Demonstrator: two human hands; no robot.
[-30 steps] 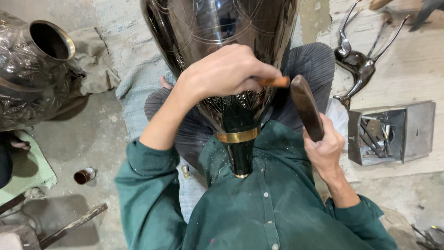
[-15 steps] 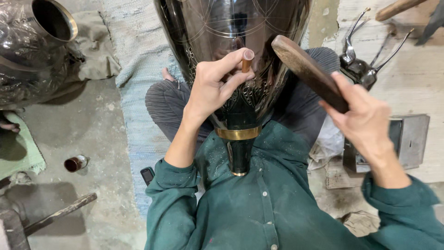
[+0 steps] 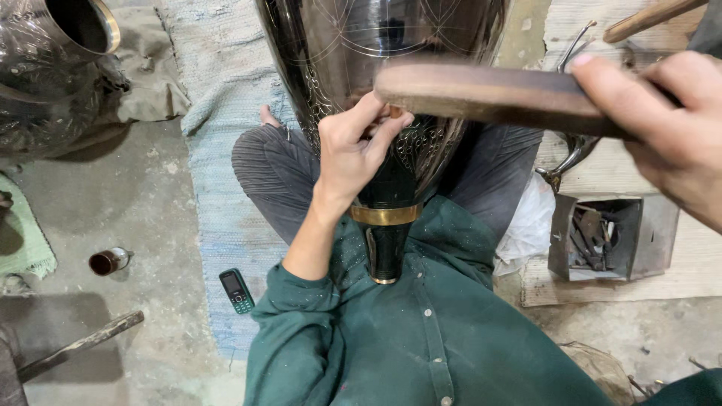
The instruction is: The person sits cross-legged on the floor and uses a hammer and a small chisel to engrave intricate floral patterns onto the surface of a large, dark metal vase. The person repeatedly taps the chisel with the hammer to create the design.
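Note:
A large dark metal vase (image 3: 376, 45) with a brass band lies between my crossed legs, neck toward my chest. Fine engraved lines and a patterned band show on its shiny body. My left hand (image 3: 353, 150) pinches a small wooden-handled chisel (image 3: 396, 113) against the vase's lower body. My right hand (image 3: 662, 128) grips a flat dark wooden mallet (image 3: 496, 90), raised level over the chisel, close to the camera.
A second dark metal vessel (image 3: 53, 68) lies at the upper left. A small phone (image 3: 237, 291) rests on the blue woven mat (image 3: 218, 165). A little cup (image 3: 109, 261), a metal rod (image 3: 79, 346), a grey tool box (image 3: 602, 237) and metal handle pieces (image 3: 571, 150) surround me.
The right hand has lifted the mallet from beside the vase up and across, level over the chisel. The view has shifted so the left hand sits near the middle.

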